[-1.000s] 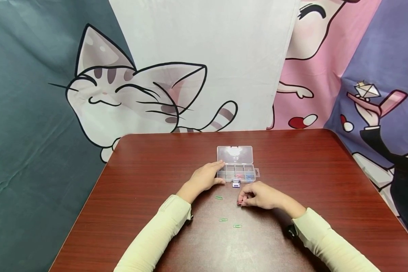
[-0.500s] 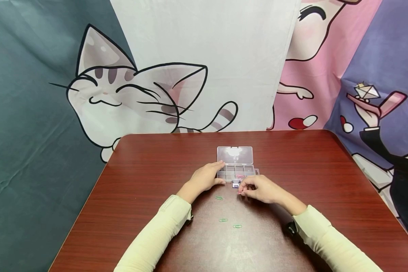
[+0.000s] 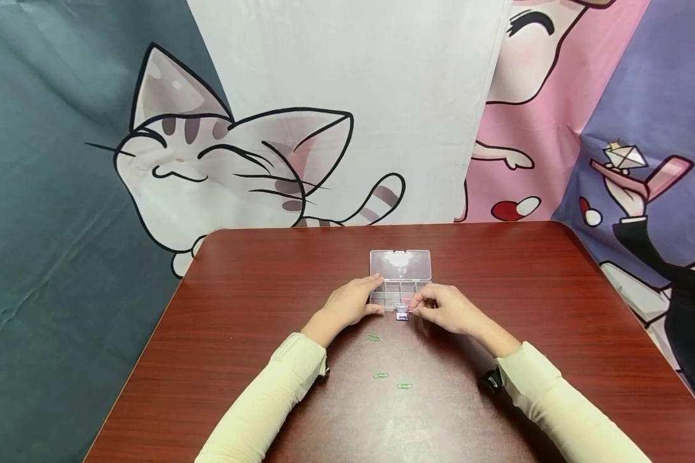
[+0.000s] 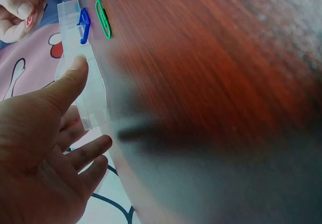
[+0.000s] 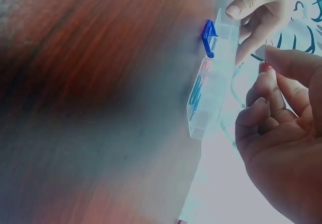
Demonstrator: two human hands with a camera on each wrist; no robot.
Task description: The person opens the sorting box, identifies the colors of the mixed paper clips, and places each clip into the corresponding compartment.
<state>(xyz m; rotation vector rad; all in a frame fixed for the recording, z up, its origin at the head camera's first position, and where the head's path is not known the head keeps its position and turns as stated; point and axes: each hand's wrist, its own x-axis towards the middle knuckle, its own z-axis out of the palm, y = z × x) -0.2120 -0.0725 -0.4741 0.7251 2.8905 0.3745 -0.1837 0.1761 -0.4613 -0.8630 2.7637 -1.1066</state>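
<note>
A clear plastic compartment box (image 3: 392,297) stands on the table with its lid (image 3: 401,265) tipped back and a blue latch (image 4: 84,25) at its front. My left hand (image 3: 352,300) holds the box's left end, thumb at the front and fingers behind. Between thumb and forefinger, my right hand (image 3: 448,310) pinches a red paper clip (image 4: 30,18) just above the box's front right. Blue paper clips (image 5: 195,97) lie in one compartment, and pinkish ones (image 5: 206,65) beside them. Three green paper clips lie on the table, one (image 3: 373,337) close to the box.
Nearer on the wooden table (image 3: 255,270) are the other two green clips, one (image 3: 381,375) left of the other (image 3: 404,386). A cloth backdrop (image 3: 347,77) with cartoon drawings hangs behind the table's far edge.
My right hand has moved away from me and up to the box's front edge, carrying the red paper clip. The left hand and the green clips have stayed put.
</note>
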